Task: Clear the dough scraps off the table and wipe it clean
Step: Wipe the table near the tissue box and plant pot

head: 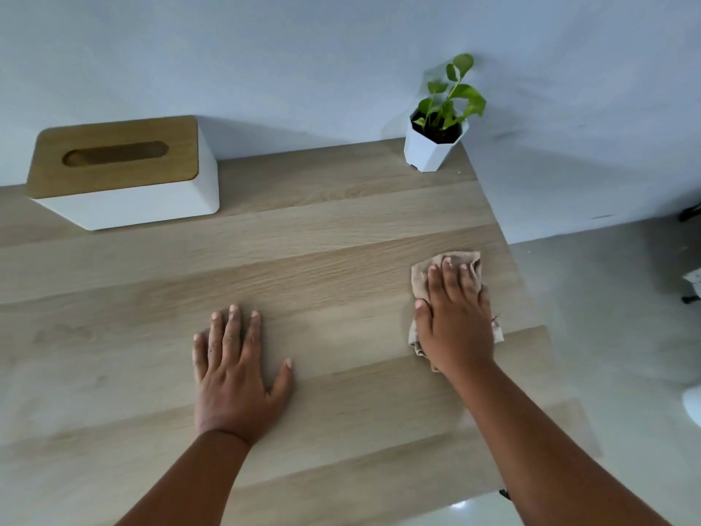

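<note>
My left hand (235, 368) and right hand (457, 317) are both bare; no gloves, no rings, no watch or band at either wrist; my forearms are bare too, with no sleeve showing anywhere up to the bottom edge of the view; my fingernails are short and plain, without polish.

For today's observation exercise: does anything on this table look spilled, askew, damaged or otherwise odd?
Nothing stands out. The tissue box and plant stand upright at the back of the table; no scraps show. The right hand presses a cloth flat; the left hand rests flat.
</note>
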